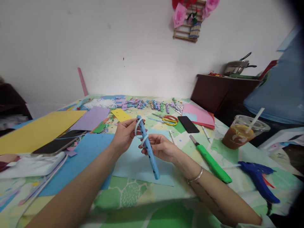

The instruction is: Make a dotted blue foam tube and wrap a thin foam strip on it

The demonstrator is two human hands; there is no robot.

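Note:
Both my hands hold a blue rolled paper tube (151, 155) with dark dots along it, tilted above a pale blue sheet (133, 166). Fingers of my left hand (123, 134) pinch its upper end. My right hand (161, 146) grips it around the middle. A narrow light-blue strip (136, 129) loops out beside the tube and passes around it between the two hands. The tube's lower end sticks out free below my right hand. Some fingertips are hidden behind the tube.
Right of my hands lie a green utility knife (212, 163), a blue glue gun (257, 177), a black phone (188, 124), scissors (169, 119) and a plastic cup of drink (237, 136). Yellow card (42, 126) and another phone (57, 144) lie left. Small decorated rolls (154, 105) line the back.

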